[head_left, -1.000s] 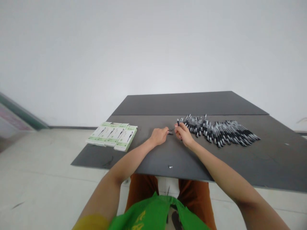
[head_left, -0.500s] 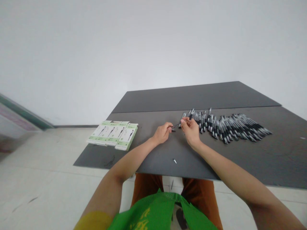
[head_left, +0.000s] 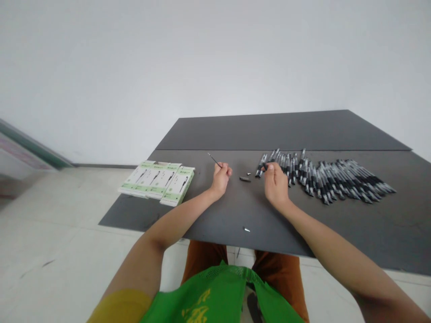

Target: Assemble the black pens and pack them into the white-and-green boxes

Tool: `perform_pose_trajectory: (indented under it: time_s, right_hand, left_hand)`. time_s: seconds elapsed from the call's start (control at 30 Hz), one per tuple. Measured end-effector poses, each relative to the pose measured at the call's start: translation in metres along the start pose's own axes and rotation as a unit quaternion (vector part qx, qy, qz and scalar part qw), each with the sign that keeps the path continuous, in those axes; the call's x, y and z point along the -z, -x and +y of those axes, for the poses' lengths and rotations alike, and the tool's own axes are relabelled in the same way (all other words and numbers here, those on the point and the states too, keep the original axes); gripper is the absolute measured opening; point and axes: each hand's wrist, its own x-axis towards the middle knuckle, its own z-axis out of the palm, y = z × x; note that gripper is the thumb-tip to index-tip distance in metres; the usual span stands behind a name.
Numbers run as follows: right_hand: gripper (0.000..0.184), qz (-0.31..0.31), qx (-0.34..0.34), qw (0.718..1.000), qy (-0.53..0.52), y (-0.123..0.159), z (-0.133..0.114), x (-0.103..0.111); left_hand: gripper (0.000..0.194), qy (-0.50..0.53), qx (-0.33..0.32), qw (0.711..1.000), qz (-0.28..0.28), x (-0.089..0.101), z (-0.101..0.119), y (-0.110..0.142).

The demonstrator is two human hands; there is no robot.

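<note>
My left hand (head_left: 220,178) is closed on a thin dark pen refill (head_left: 214,159), which slants up to the left from the fingers. My right hand (head_left: 276,184) is closed around a pen barrel (head_left: 265,167); only a dark end of it shows past the fingers. Between the hands lie a dark pen cap (head_left: 245,179) and a tiny silver cone-shaped piece (head_left: 248,173). A second small silver piece (head_left: 246,229) rests closer to the table's front edge. Just beyond my right hand spreads a long row of clear pens with black grips (head_left: 336,179).
Several white-and-green pen boxes (head_left: 177,185) lie overlapping at the left side of the dark table (head_left: 215,220). A seam crosses the tabletop toward the back, and a pale wall (head_left: 235,58) stands behind it.
My hands have drawn apart: the left moved left with the refill, the right slightly right with the barrel. A tiny silver piece now shows beside the cap. The view has shifted a little.
</note>
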Motion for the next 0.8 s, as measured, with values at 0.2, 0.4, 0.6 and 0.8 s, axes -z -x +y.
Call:
perform_pose_trajectory:
  time_s: [0.2,0.4,0.6,0.8]
  right_hand:
    - [0.045,-0.200,0.004,0.951,0.237,0.016,-0.005,-0.023]
    - [0.042,-0.238,0.074,0.912,0.325,0.020,-0.008,-0.026]
    - [0.040,-0.254,0.155,0.891,0.344,0.025,-0.011,-0.025]
    - [0.039,-0.269,0.159,0.885,0.346,0.025,-0.012,-0.028]
  left_hand:
    - [0.021,-0.054,0.008,0.998,-0.026,-0.003,-0.001,0.002]
    - [0.028,0.055,0.054,0.997,0.026,-0.001,0.000,0.004]
    - [0.034,0.188,0.111,0.973,0.075,-0.003,0.009,0.010]
    - [0.034,0.150,0.106,0.974,0.136,-0.010,-0.003,0.013]
